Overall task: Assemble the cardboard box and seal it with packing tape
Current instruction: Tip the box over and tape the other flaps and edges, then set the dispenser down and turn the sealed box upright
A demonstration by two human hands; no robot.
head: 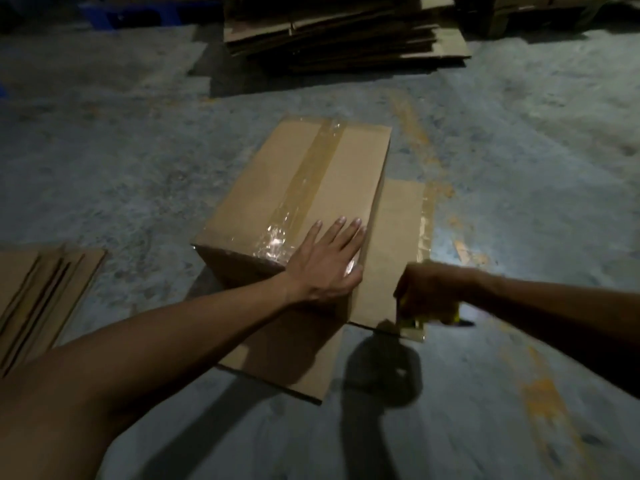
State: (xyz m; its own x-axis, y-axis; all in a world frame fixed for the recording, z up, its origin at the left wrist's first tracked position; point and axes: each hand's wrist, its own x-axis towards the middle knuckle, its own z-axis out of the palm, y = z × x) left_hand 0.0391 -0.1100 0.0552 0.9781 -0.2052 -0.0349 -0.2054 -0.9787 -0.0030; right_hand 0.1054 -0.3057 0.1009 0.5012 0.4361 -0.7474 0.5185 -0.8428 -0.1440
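Left hand [325,265] flat on unmarked box [277,188]; right hand [426,289] grips tape dispenser [415,323].

Both bare arms extended forward, hands well apart.
Left hand [323,263]: palm down, fingers [341,233] straight and slightly spread, pointing forward-right, forearm reaching in diagonally from lower left. Right hand [427,289]: fingers curled into a fist round a yellow-handled tool, knuckles up, motion-blurred; forearm enters from the right edge, near level.
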